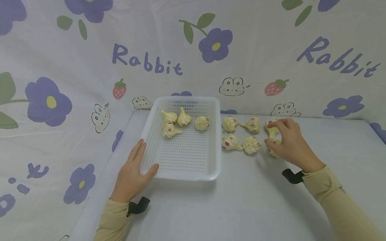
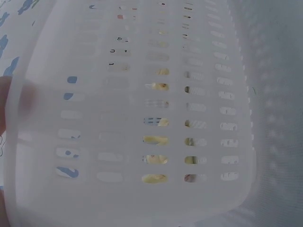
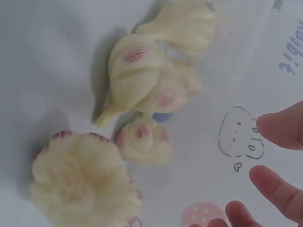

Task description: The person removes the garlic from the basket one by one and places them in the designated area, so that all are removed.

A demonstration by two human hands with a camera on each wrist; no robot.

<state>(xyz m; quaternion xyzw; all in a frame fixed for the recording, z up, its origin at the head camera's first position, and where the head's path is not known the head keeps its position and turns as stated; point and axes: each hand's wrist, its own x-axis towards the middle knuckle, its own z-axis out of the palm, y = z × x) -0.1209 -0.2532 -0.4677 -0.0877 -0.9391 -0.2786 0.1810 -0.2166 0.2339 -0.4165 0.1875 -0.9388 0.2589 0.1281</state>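
A white plastic basket [image 1: 181, 175] stands on the table with several garlic bulbs [image 1: 184, 117] in its far part. My left hand [image 1: 132, 174] holds its near left corner, thumb over the rim and fingers along the outside of the left wall. In the left wrist view, the slotted basket wall [image 2: 128, 198] fills most of the picture. To the basket's right lie more garlic bulbs in two rows. My right hand [image 1: 289, 144] is over the rightmost pair, thumb and forefinger apart around a garlic bulb [image 1: 272, 133]. The right wrist view shows the thumb [image 3: 284, 125] separated from the fingers.
Left of the right hand, a garlic bulb [image 1: 251, 145] lies in the near row and another bulb [image 1: 253, 124] in the far row. Behind the white table [image 1: 241, 207] hangs a patterned cloth [image 1: 256, 43] with flowers, rabbits and lettering.
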